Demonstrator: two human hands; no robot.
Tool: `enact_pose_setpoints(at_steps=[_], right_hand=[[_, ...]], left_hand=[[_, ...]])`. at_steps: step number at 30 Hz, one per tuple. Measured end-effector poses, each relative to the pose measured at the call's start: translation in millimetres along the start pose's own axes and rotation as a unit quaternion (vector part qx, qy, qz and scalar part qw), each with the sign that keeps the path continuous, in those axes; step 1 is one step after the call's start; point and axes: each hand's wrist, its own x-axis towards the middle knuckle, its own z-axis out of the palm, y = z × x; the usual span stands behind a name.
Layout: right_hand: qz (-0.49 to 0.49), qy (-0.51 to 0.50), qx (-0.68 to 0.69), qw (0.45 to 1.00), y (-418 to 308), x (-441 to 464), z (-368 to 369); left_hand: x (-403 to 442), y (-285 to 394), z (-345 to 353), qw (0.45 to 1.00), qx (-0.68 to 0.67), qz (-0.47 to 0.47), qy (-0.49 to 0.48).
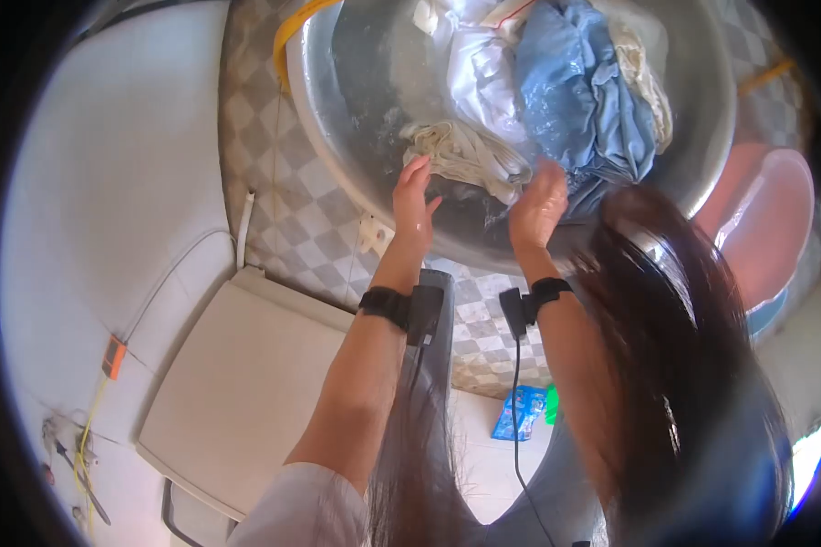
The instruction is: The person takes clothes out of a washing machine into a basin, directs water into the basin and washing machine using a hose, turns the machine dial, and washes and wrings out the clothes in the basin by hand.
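Note:
A large metal basin [356, 155] holds water and wet cloths. My left hand [414, 202] is at its near rim with the fingers apart, beside the left end of a beige cloth [470, 157]. My right hand [540, 202] is curled at the right end of that cloth; blur hides whether it grips it. A white cloth [485, 80] lies beyond the beige one. To its right is a blue garment [579, 91], with a cream cloth [643, 82] along its right side.
A pink basin [766, 219] stands right of the metal one. At the left are a beige lidded appliance [255, 392] and a hanging cable with an orange connector [114, 356]. A blue packet [518, 413] lies on the floor below. Long hair hangs beside my right arm.

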Motion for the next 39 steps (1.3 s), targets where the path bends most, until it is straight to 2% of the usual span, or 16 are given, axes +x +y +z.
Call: enact_pose_setpoints(at_steps=[2, 4, 6, 7, 9, 10, 11, 13, 16, 24, 27, 29, 35, 37, 38, 39], right_hand=[[-0.207, -0.103, -0.003, 0.973, -5, -9, 19], [-0.305, -0.156, -0.022, 0.939, 1, -10, 43], [-0.124, -0.376, -0.189, 0.899, 16, -3, 68], [-0.127, -0.38, -0.187, 0.897, 14, -1, 76], [0.16, -0.407, -0.047, 0.898, -1, 11, 71], [0.01, -0.389, -0.008, 0.921, 49, -15, 118], [0.014, -0.385, -0.013, 0.923, 41, -14, 94], [0.163, -0.425, 0.36, 0.814, -13, -11, 13], [0.235, -0.415, 0.457, 0.751, -64, -22, -61], [0.194, -0.3, 0.385, 0.851, -95, -23, -107], [0.089, -0.141, 0.273, 0.947, -97, -9, -88], [0.211, -0.127, 0.132, 0.96, -75, 13, -59], [0.224, -0.169, 0.089, 0.956, -18, 13, -4], [0.049, -0.204, -0.052, 0.976, 8, -4, 27], [-0.093, -0.257, -0.105, 0.956, 11, -13, 29], [-0.096, -0.256, -0.103, 0.956, 22, -16, 36]], left_hand=[[17, -15, -10, 1.0, 0.017, 0.002, 0.019], [29, -28, -19, 0.999, 0.019, -0.021, 0.024], [22, -22, -15, 0.997, -0.017, -0.069, 0.042], [17, -15, -14, 0.99, -0.055, -0.114, 0.057], [19, -11, -15, 0.991, -0.024, -0.124, 0.045], [21, -11, -10, 0.99, 0.01, -0.136, 0.02], [22, -12, -5, 0.99, 0.011, -0.14, 0.013], [28, -14, 3, 0.987, -0.026, -0.155, -0.04], [3, -8, 23, 0.987, -0.055, -0.139, -0.058], [-50, -22, 23, 0.96, -0.208, -0.122, -0.139], [-61, -10, 29, 0.917, -0.289, -0.117, -0.248], [-71, 4, 54, 0.987, -0.129, -0.096, 0.029], [-26, 14, 34, 0.991, -0.066, 0.096, -0.059], [24, -6, 20, 0.885, 0.326, 0.326, 0.06], [46, -25, 10, 0.809, 0.453, 0.373, 0.02], [54, -35, 9, 0.808, 0.453, 0.376, 0.023]])
